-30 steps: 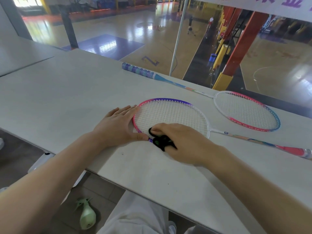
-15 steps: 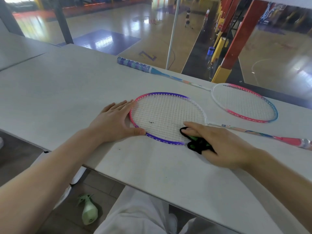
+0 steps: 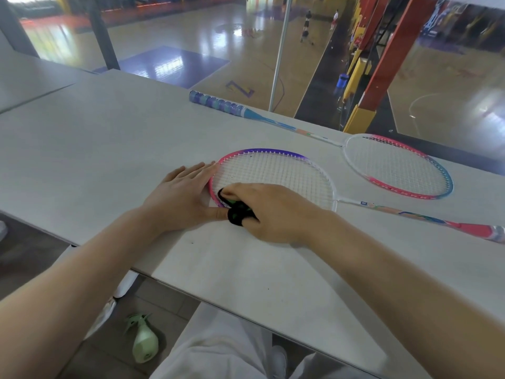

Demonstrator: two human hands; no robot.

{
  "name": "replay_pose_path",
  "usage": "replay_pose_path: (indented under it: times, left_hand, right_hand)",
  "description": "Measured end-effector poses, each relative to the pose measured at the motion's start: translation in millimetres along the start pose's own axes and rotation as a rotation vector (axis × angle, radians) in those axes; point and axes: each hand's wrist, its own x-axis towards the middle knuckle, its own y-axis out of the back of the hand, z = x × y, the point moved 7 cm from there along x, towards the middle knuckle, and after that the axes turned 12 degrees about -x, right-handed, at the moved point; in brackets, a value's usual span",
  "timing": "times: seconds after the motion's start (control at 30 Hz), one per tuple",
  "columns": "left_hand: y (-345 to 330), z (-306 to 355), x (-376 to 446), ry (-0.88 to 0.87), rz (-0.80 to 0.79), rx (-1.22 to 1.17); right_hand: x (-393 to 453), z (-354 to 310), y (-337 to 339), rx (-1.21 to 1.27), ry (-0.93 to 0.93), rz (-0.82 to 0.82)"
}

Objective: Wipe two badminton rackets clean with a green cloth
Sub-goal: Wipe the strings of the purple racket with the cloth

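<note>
Two pink-rimmed rackets [image 3: 276,173] [image 3: 396,165] lie flat, white-strung.

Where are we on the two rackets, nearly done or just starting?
Nothing looks finished. In hand: the right hand grips the green cloth on the near racket at its near-left rim, while the left hand lies flat against that rim to steady it. Dark specks still show on its strings. Left: the rest of this head, then the far racket, which lies untouched.

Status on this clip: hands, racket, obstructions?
Left hand flat, steadying near racket. Right hand gripping cloth on its frame. Nothing in the way.
</note>
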Motion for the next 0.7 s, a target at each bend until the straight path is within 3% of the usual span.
replay_pose_path:
  times: [0.37, 0.7]
  left_hand:
    - [-2, -1, -1, 0.008, -0.009, 0.004]
    - [-1, -2, -1, -0.002, -0.006, 0.004]
  right_hand:
    - [-114, 70, 21, -0.056, -0.257, -0.07]
    - [-81, 46, 12, -0.008, -0.116, -0.108]
